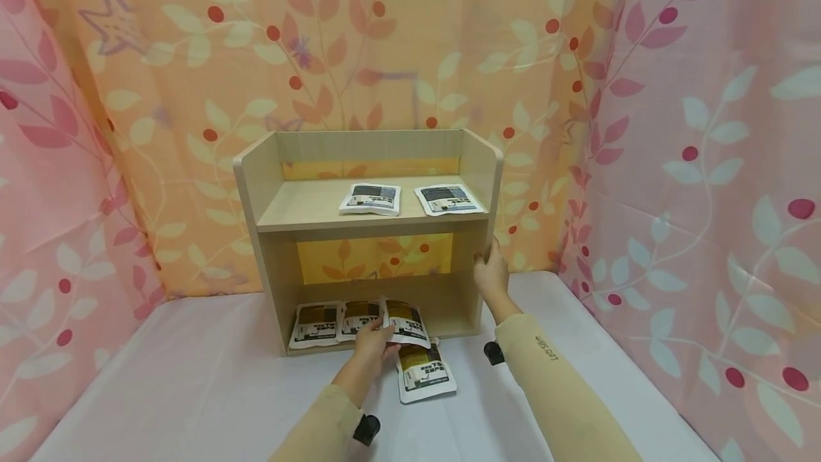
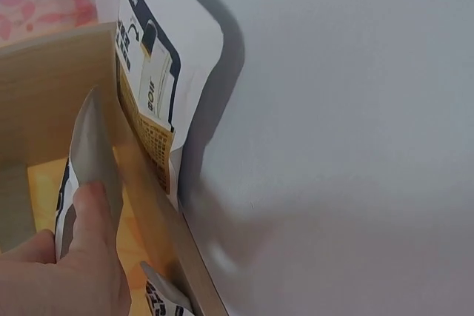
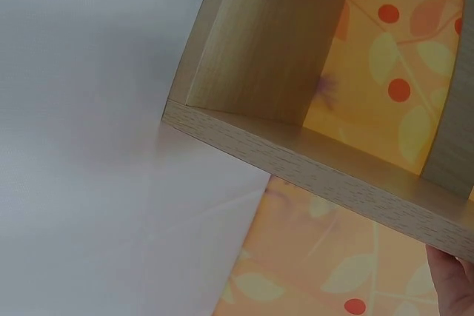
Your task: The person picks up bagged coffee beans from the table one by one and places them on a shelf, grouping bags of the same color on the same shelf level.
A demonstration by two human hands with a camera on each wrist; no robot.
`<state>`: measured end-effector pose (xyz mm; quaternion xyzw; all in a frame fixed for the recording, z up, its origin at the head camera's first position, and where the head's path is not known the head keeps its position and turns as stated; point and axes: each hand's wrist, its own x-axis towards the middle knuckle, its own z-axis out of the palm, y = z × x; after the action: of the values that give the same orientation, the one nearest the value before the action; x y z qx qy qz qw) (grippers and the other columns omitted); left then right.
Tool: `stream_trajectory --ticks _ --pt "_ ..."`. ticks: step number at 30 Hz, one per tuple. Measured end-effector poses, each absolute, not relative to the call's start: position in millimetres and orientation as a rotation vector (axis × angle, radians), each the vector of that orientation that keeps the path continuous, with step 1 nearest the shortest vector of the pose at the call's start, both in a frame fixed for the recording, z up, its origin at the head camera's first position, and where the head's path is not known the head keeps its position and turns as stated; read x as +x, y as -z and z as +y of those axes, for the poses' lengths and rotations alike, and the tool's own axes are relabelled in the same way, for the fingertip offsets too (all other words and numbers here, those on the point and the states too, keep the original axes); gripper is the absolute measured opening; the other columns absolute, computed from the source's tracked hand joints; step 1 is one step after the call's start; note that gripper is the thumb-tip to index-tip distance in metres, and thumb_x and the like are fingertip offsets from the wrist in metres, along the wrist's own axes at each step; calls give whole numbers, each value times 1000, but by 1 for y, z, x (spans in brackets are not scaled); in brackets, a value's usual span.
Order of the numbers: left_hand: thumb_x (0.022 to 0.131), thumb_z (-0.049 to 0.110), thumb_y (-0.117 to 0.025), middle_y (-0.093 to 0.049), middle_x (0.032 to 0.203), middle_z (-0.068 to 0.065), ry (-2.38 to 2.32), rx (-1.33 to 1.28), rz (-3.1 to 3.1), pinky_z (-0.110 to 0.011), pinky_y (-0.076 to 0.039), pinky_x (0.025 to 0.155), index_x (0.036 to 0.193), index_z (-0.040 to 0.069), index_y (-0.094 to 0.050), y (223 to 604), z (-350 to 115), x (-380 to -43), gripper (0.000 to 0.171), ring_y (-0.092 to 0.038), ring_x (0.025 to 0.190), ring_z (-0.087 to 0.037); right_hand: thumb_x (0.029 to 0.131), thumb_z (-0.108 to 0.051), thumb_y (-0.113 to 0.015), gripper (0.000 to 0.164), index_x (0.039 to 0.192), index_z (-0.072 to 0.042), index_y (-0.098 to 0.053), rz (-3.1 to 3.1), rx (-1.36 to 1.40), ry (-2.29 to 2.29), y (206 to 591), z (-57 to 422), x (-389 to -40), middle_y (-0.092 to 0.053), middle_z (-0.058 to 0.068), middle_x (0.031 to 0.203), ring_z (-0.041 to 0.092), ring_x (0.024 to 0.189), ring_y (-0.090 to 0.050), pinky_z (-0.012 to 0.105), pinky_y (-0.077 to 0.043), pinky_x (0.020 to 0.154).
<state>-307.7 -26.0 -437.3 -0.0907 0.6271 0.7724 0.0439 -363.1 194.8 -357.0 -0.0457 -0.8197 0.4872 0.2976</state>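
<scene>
My left hand (image 1: 369,345) pinches a flat white pouch (image 1: 408,322) with a brown and yellow label, at the front of the lower shelf. In the left wrist view, the thumb lies along the grey back of this pouch (image 2: 96,146). Another such pouch (image 1: 428,376) lies on the table, leaning against the shelf's front edge. Two more pouches, a left one (image 1: 317,324) and a middle one (image 1: 356,319), lie on the lower board beside my hand. My right hand (image 1: 494,276) grips the right side panel of the small wooden shelf (image 1: 368,227).
On the upper board lie pouches with blue-grey labels, one in the middle (image 1: 370,199) and one at the right (image 1: 449,199). A white cloth (image 1: 212,383) covers the table. Flowered curtains (image 1: 372,41) hang behind and at both sides.
</scene>
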Motion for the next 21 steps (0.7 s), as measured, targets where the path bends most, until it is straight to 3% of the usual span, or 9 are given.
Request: stream_trajectory --ticks 3,10,14,21 --pt "99 1 -51 -40 134 -37 -2351 -279 1917 -27 -56 77 142 -17 -26 436 -26 -310 53 -59 92 -28 93 -2 -52 48 140 -2 -43 -2179 -126 -1291 358 195 -364 -56 29 128 48 118 -52 58 -39 99" --pt "97 -2 -52 -51 116 -34 -2363 -270 1875 -20 -55 66 141 -20 -25 437 -26 -319 54 -59 71 -18 93 -2 -52 47 140 -1 -43 -2172 -125 -1286 358 194 -363 -56 30 127 47 117 -52 58 -39 100" --pt "96 -8 -48 -50 115 -34 -2371 -268 1848 -20 -55 68 142 -20 -22 437 -27 -322 55 -60 73 -19 93 -2 -52 47 139 -1 -44 -2165 -119 -1283 359 194 -363 -57 30 126 47 117 -53 57 -39 100" --pt "96 -12 -42 -41 126 -38 -2389 -321 1785 -30 -53 86 145 -17 -18 433 -27 -321 56 -57 87 -26 92 -1 -53 49 139 1 -43 -2158 -108 -1267 359 195 -364 -58 31 123 47 114 -54 57 -41 97"
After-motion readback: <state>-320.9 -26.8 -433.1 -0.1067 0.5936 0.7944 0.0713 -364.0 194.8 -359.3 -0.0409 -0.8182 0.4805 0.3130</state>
